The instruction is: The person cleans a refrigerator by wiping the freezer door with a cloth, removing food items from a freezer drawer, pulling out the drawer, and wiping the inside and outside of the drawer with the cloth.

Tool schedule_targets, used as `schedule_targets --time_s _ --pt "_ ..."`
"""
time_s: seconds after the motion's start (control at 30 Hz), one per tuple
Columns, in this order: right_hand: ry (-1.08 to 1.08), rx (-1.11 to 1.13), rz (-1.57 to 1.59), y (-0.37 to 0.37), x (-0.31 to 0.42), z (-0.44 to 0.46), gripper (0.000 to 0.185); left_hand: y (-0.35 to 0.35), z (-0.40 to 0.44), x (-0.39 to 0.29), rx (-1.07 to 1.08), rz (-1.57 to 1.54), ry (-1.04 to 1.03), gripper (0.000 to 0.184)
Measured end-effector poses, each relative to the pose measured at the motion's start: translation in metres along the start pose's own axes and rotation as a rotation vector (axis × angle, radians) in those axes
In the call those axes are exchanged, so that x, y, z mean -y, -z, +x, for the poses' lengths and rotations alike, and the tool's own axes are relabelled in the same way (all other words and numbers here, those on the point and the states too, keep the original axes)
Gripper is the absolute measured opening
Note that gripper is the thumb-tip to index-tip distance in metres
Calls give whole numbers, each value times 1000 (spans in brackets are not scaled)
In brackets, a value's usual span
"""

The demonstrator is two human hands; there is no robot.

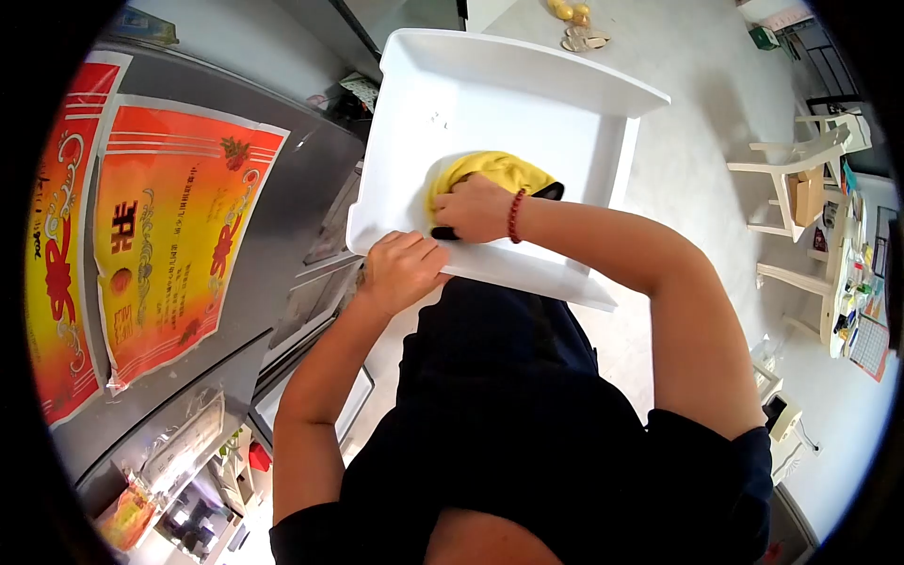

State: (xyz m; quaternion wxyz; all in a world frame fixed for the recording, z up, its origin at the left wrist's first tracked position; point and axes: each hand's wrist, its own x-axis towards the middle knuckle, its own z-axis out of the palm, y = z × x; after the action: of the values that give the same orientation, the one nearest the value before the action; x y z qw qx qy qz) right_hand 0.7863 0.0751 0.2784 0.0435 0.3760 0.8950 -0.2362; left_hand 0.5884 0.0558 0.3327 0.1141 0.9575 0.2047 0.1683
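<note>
A white plastic drawer-like bin is held in front of my body, its inside facing up toward me. My left hand grips the near wall at its left end, fingers hooked over the rim. Inside the bin, my right hand presses a bunched yellow cloth with a dark edge against the near part of the floor. Its fingers are curled into the cloth, and the fingertips are partly hidden. A few small dark specks lie on the bin floor, left of the middle.
On the left stands a grey fridge with red and orange certificates on its door. A white chair and a cluttered desk are at the right. Yellow round objects and a clear bag lie on the far floor.
</note>
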Motion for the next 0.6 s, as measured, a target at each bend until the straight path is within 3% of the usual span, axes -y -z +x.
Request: schedule_targets --time_s 0.07,0.13,0.2,0.27,0.33,0.4,0.5,0.6 --pt "-108 -33 -68 -4 -15 -18 20 -7 -1 2 -31 15 -17 29" --pt "-348 -7 -41 10 -23 -26 20 -10 2 3 -50 13 -35 29" --pt "-490 -195 278 27 -22 -26 20 -6 7 3 -54 4 -49 30" --pt "-208 -541 613 20 -24 -7 23 -1 14 3 -47 20 -63 30" --pt "-90 -418 1236 40 1 10 26 1 15 5 -35 31 -73 27" --pt "21 -353 1188 49 16 27 29 0 13 8 -24 31 -75 22" --pt "-3 -383 1091 46 24 50 28 3 17 9 -46 -10 -77 21" --pt "-67 -519 795 46 27 52 17 7 19 11 -40 -27 -72 23"
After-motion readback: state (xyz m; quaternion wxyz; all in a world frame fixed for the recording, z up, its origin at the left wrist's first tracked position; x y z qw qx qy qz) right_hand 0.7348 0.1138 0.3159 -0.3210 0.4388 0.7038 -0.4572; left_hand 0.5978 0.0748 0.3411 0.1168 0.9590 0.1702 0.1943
